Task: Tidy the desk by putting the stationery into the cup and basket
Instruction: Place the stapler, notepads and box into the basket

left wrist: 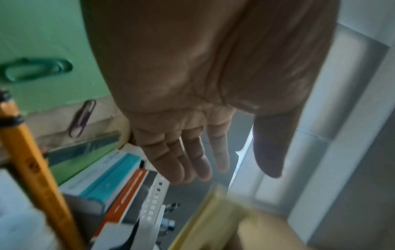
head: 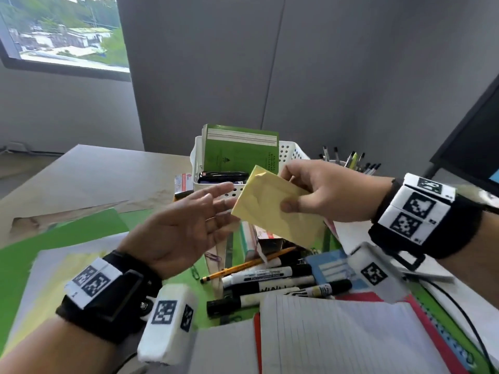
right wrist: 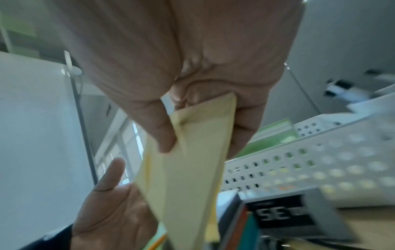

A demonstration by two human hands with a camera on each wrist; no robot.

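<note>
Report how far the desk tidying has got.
Done: pens stand in the cup, a green notebook sits in the basket. In hand: the right hand pinches a yellow pad near the open left hand. Left: markers and pencil on the desk.

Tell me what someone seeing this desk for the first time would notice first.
The eye goes first to the yellow notepad, pinched in the right hand in mid-air in front of the white basket, with the left hand open beside it. Next comes the heap of black-and-white markers and a pencil lying on the desk below the hands. The cup of pens stands to the right of the basket.
</note>
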